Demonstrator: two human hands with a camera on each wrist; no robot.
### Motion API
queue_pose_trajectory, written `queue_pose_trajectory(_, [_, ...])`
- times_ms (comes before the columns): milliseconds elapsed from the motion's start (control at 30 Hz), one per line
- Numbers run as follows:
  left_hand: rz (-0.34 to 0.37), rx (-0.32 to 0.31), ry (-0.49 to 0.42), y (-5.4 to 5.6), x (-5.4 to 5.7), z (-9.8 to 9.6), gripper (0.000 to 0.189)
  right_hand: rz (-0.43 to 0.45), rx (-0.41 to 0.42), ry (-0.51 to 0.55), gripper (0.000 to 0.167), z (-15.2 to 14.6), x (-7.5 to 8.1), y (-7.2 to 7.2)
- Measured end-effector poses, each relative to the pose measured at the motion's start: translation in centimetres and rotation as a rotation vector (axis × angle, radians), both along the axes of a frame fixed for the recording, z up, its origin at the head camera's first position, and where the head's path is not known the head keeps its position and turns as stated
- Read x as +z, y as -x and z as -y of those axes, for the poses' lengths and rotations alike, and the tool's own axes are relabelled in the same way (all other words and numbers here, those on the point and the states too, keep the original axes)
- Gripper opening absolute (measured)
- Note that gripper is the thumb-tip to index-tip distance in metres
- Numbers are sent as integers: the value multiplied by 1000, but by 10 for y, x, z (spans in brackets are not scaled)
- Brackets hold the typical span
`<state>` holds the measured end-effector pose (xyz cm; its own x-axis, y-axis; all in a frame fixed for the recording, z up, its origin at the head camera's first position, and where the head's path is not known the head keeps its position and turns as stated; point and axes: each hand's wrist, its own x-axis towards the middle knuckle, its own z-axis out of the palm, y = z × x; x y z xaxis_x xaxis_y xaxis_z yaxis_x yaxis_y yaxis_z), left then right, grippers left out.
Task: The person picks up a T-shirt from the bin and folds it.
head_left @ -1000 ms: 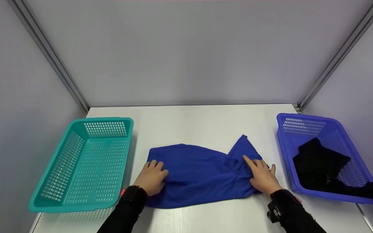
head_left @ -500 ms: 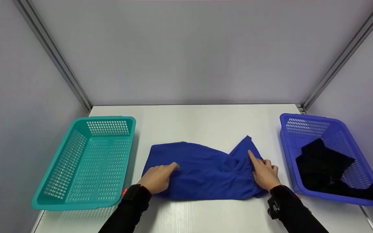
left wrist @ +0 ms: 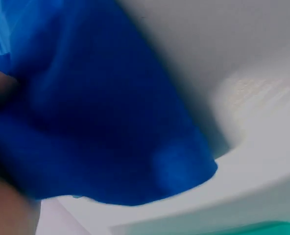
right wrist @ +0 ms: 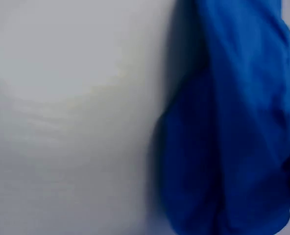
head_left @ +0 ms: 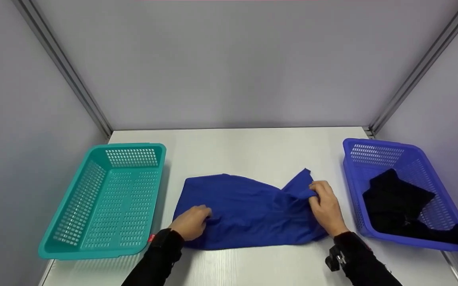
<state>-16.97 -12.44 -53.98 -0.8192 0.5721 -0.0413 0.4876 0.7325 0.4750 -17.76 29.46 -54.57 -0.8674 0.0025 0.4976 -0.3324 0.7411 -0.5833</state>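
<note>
R grip (head_left: 326,208) fingers closed, pinching blue cloth (head_left: 245,206); L grip (head_left: 191,222) curled on it, can't tell if pinching. Cloth spread btwn both grips, creased, on worktop (head_left: 221,153). Nr R grip, to its R: purple basket (head_left: 410,151) w/ blk garment (head_left: 396,198); L of L grip: teal basket (head_left: 123,194).

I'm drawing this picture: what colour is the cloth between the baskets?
The cloth is deep blue; the head view shows it best.

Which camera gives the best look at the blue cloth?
The head view: nearly the whole blue cloth shows on the table, with the left hand and right hand covering only small parts. The left wrist view shows one part, close and blurred; the right wrist view, only a part along its right side.
</note>
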Motion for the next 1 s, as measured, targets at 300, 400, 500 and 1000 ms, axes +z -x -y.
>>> queue_pose_trajectory(300, [135, 57, 46, -3, -6, 6, 15, 175, 198, 4, 29, -13, 9, -23])
queue_pose_trajectory(400, [121, 80, 100, -5, -7, 7, 14, 340, 303, -220, 26, -16, -3, -30])
queue_pose_trajectory(500, [39, 89, 143, -8, -9, 7, 23, 460, 325, -420, 36, -15, -16, -38])
queue_pose_trajectory(1000, [-287, 82, 257, -21, -10, 1, 18, 23, -171, -633, 30, -15, -47, -29])
